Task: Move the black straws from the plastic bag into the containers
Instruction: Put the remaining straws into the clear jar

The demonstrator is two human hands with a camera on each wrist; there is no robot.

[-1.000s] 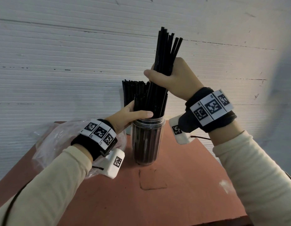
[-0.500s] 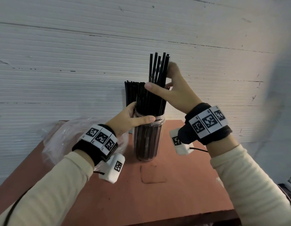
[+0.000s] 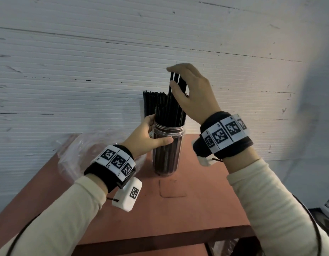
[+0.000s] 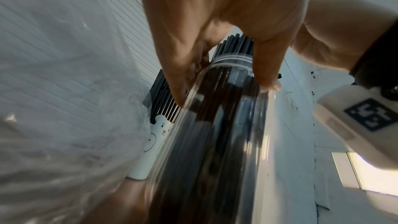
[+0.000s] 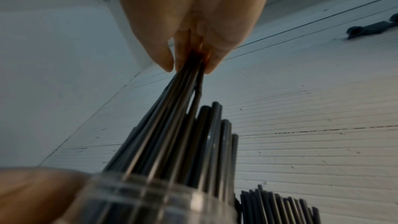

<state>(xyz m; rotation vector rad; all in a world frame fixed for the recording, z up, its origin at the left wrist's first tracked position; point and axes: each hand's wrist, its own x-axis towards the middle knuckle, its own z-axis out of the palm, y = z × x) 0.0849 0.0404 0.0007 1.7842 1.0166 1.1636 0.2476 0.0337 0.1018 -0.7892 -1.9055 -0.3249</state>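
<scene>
A right hand pinches the tips of thin black plastic straws standing in a clear cylindrical plastic jar; the left hand grips its neck, apparently steadying it, a crumpled clear plastic bag beside.

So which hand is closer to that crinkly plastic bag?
Left. The left hand grips the clear jar right beside the plastic bag; the right hand is higher, pinching straws above the jar.

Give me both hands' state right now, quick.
Left hand: gripping the clear container just below its rim.
Right hand: pinching the tops of a few black straws standing in that container.
</scene>
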